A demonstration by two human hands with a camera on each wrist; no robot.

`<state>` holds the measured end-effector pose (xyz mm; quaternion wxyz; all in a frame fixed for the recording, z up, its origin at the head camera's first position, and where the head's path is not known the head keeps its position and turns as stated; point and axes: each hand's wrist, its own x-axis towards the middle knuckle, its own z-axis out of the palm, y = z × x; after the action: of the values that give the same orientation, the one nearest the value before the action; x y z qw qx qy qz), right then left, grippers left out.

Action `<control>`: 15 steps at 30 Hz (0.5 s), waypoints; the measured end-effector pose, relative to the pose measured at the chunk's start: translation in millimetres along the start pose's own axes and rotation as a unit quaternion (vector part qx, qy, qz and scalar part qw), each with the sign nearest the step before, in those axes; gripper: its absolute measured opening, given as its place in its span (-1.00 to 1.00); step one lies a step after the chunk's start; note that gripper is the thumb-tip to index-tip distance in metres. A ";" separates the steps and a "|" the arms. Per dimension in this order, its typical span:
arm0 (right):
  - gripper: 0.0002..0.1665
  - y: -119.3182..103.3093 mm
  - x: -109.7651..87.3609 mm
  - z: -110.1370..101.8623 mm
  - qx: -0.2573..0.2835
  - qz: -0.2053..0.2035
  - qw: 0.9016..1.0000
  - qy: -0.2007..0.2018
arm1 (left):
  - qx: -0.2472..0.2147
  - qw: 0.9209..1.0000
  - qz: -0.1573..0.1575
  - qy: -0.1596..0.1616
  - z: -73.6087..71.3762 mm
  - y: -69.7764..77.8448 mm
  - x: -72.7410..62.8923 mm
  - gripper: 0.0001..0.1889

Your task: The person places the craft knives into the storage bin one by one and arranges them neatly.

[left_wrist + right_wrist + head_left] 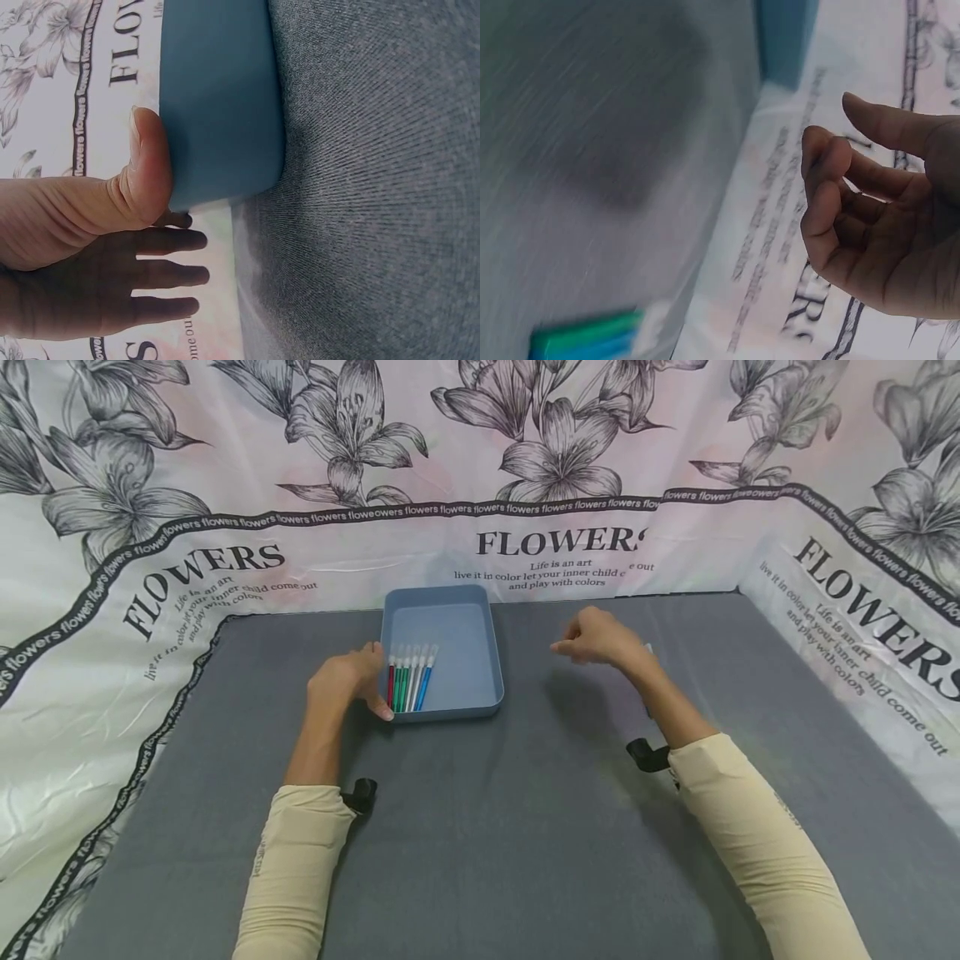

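Observation:
A shallow blue-grey tray [465, 652] stands at the back of the table. Several slim pens [408, 681] with clear caps lie side by side along its left part: red, green, white and blue. My left hand [348, 677] is at the tray's left side, its thumb [150, 169] against the front left corner and its other fingers stretched out and spread. To the right of the tray, my right hand [596, 637] hovers over the cloth with loosely bent fingers, holding nothing. Green and blue pens [589, 337] lie near it, mostly hidden behind the forearm in the head view.
Dark grey cloth [480, 827] covers the table. A white sheet [420, 556] printed with flowers and lettering rises behind it and along both sides. Black wrist mounts [648, 755] stick out from both cream sleeves [765, 843].

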<state>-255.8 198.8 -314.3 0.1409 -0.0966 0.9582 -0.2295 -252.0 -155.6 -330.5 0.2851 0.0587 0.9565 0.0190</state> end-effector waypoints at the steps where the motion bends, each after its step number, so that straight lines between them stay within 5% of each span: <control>1: -0.55 4.9 -2.9 -0.8 -0.003 0.004 1.000 -0.003 | 0.008 1.000 0.004 0.004 0.5 0.3 0.6 0.40; 15: -0.50 72.0 -27.1 -23.6 -0.053 0.085 0.995 0.002 | 0.075 0.996 0.016 0.045 2.9 5.0 -1.0 0.34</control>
<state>-246.4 278.4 -321.6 0.1522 -0.0214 0.9741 -0.1659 -249.1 -150.7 -332.0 0.2366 0.0943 0.9660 -0.0455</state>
